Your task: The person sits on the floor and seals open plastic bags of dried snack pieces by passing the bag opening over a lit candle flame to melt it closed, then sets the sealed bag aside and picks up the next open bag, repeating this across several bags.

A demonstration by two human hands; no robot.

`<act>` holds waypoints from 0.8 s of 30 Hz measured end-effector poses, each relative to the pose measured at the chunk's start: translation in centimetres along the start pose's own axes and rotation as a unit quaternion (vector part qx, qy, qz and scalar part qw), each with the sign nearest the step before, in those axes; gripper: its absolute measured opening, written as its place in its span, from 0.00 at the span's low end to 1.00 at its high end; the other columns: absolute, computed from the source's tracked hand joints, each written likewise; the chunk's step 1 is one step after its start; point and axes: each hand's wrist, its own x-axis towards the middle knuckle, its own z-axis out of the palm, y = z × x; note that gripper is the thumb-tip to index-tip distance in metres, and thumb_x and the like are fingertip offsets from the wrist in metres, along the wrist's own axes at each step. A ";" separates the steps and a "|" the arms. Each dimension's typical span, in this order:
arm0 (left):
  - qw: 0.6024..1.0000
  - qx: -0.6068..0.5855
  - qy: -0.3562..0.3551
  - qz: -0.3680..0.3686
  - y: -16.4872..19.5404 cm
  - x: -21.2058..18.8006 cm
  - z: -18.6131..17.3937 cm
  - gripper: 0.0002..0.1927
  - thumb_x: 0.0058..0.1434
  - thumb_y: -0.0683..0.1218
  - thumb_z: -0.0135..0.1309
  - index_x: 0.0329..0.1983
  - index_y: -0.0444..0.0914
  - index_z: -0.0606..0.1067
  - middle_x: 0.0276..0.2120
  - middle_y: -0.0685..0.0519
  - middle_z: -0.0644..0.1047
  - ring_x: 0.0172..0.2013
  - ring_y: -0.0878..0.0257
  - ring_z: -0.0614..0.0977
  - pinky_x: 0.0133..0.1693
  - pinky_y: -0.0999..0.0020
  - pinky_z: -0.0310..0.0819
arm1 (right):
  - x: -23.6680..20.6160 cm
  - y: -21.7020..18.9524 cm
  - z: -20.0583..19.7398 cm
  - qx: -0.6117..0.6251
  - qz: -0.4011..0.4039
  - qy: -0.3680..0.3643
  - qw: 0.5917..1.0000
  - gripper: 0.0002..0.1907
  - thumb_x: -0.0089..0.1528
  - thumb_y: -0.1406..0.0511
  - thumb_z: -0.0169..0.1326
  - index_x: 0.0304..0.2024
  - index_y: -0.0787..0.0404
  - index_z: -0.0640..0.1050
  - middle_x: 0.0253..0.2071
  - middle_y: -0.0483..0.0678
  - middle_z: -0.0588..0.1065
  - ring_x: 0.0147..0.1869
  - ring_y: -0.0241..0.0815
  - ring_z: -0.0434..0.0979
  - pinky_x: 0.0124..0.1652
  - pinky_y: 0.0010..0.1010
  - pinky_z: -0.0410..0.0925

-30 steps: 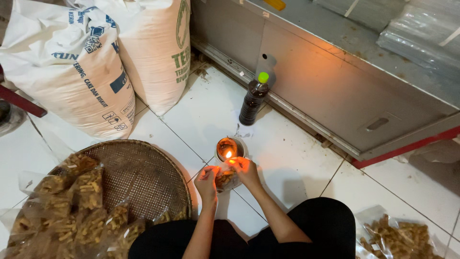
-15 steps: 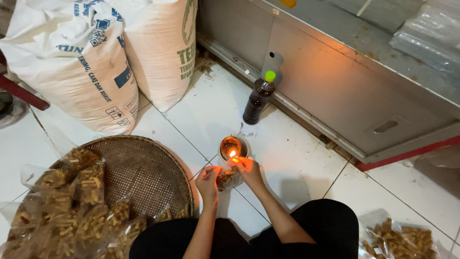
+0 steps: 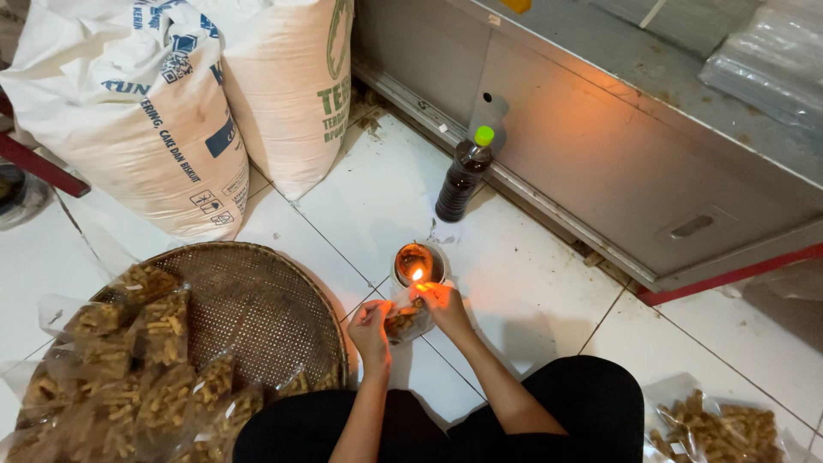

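I sit on a white tiled floor and hold a small clear plastic bag of brown snack sticks (image 3: pixel 401 319) between both hands. My left hand (image 3: pixel 370 324) grips its left side. My right hand (image 3: pixel 441 300) pinches its top edge right beside a small flame (image 3: pixel 417 274). The flame burns in a little metal cup lamp (image 3: pixel 418 260) standing on the floor just beyond my hands.
A round woven tray (image 3: pixel 257 300) at my left carries several filled snack bags (image 3: pixel 137 360). Another filled bag (image 3: pixel 720 429) lies at the lower right. A dark bottle with a green cap (image 3: pixel 464 174) stands by a metal cabinet (image 3: pixel 617 163). Two big white sacks (image 3: pixel 171 111) lean behind.
My hands and the bag stay at the flame. The view has drifted slightly, with no clear movement of things.
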 end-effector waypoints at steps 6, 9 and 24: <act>1.000 0.019 0.014 0.004 -0.2 0.0 -0.4 0.02 0.58 0.35 0.58 0.32 0.29 0.78 0.29 0.51 0.80 0.33 0.65 0.81 0.38 0.72 0.75 | -0.2 -0.3 -0.1 -0.010 0.018 -0.012 1.000 0.15 0.66 0.64 0.51 0.31 0.68 0.81 0.33 0.48 0.82 0.41 0.35 0.79 0.46 0.27 0.71; 1.000 0.014 0.020 0.007 -0.2 0.1 -0.4 0.02 0.59 0.35 0.59 0.33 0.29 0.78 0.30 0.52 0.79 0.33 0.66 0.79 0.38 0.72 0.73 | -0.1 -0.1 -0.1 -0.019 0.013 -0.015 1.000 0.16 0.66 0.62 0.52 0.32 0.67 0.82 0.34 0.46 0.82 0.42 0.34 0.79 0.47 0.27 0.70; 0.990 0.055 -0.122 -0.041 -1.4 -1.0 0.2 0.03 0.59 0.36 0.59 0.36 0.31 0.78 0.30 0.51 0.80 0.30 0.66 0.81 0.34 0.73 0.76 | -1.0 -0.8 -4.6 -0.114 0.120 -0.135 0.977 0.16 0.56 0.64 0.65 0.44 0.58 0.79 0.37 0.45 0.80 0.42 0.34 0.80 0.40 0.29 0.75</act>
